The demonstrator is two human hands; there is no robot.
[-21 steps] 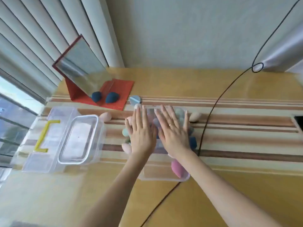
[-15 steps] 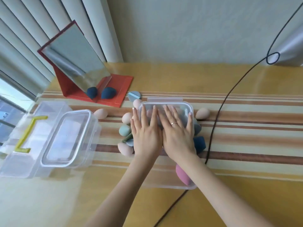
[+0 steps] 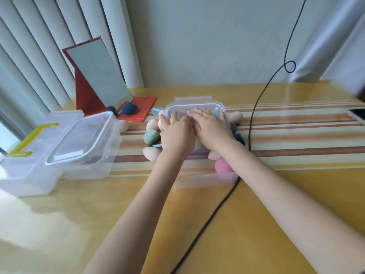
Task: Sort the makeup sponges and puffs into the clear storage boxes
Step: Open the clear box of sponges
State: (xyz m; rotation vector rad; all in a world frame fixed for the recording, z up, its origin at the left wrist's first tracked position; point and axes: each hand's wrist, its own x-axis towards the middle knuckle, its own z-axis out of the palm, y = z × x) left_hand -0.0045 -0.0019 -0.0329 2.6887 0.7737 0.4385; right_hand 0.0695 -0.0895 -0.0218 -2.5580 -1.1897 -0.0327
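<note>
A clear lidded storage box (image 3: 194, 102) lies on the striped mat in the middle. My left hand (image 3: 176, 133) and my right hand (image 3: 211, 128) both press flat on its lid, fingers straight and side by side. Loose makeup sponges lie around the box: a green one (image 3: 151, 136), beige ones (image 3: 152, 153) (image 3: 236, 117), a pink one (image 3: 223, 166) and dark blue ones (image 3: 240, 138). A second, larger clear box (image 3: 57, 155) with a yellow handle stands at the left with a clear lid (image 3: 81, 135) resting on it.
A red folding mirror stand (image 3: 94, 82) stands at the back left with two dark blue sponges (image 3: 129, 108) at its foot. A black cable (image 3: 254, 107) runs across the table past my right arm. A dark device (image 3: 357, 113) lies at the right edge.
The view has tilted and moved closer. Both hands stay flat on the box lid, shifted slightly toward its far end.
</note>
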